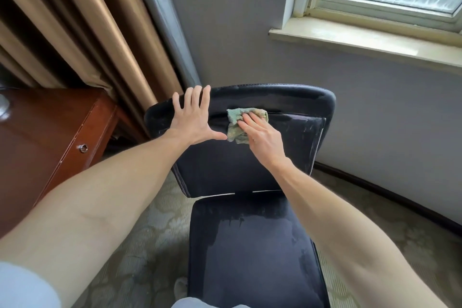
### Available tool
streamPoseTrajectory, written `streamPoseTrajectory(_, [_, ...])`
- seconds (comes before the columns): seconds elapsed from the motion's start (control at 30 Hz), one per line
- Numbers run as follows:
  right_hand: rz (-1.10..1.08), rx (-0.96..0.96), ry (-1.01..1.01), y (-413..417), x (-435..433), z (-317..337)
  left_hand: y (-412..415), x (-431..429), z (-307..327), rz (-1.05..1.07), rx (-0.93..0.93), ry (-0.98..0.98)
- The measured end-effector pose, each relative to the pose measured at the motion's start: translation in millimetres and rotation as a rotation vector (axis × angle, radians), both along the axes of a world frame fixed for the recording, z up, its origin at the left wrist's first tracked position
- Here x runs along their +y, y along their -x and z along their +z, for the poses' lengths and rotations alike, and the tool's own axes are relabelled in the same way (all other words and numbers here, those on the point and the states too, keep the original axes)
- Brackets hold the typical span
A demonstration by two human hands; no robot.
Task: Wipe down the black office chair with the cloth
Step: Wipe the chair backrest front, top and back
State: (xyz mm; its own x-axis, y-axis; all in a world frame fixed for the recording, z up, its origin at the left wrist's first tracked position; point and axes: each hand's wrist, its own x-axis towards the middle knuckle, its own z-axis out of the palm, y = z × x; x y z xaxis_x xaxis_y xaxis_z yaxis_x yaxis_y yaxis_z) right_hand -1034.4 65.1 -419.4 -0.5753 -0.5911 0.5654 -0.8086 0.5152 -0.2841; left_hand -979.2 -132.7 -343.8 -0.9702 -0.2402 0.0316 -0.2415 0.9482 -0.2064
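Note:
The black office chair (252,245) stands in front of me, its backrest facing me and its seat streaked with damp patches. A crumpled green cloth (237,120) lies against the upper backrest, just under the top roll. My right hand (260,136) presses flat on the cloth, fingers over its lower right part. My left hand (193,117) rests with spread fingers on the backrest's top left corner, holding nothing.
A reddish-brown wooden cabinet (50,137) stands close on the left, with tan curtains (82,32) behind it. A grey wall and a window sill (362,40) are right behind the chair. Patterned carpet (140,245) surrounds the chair base.

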Motion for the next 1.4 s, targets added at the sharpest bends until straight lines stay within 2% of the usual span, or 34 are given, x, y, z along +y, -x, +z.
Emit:
streamPoseTrajectory(0.17, [0.033,0.049,-0.101,20,34,10,-1,0,-2,-0.013,0.027,0.004])
streamPoseTrajectory(0.3, [-0.038,0.089,-0.089,31,64,9,1,2,0,-0.008,0.021,-0.025])
streamPoseTrajectory(0.47, [-0.045,0.078,-0.041,23,55,5,13,13,9,0.019,0.002,-0.168])
streamPoseTrajectory(0.67, [0.015,-0.002,-0.074,20,47,3,43,68,14,-0.254,-0.051,-0.059])
streamPoseTrajectory(0.83, [-0.039,0.0,-0.1,33,79,3,50,80,11,-0.224,-0.044,-0.008])
streamPoseTrajectory(1.03, [-0.203,0.069,-0.011,42,125,-8,52,83,7,-0.201,-0.021,-0.003])
streamPoseTrajectory(1.17, [-0.265,0.094,0.064,35,108,-18,53,85,4,-0.163,-0.02,0.009])
streamPoseTrajectory(1.4, [-0.245,0.073,0.126,27,73,-34,54,82,2,-0.161,-0.024,0.03])
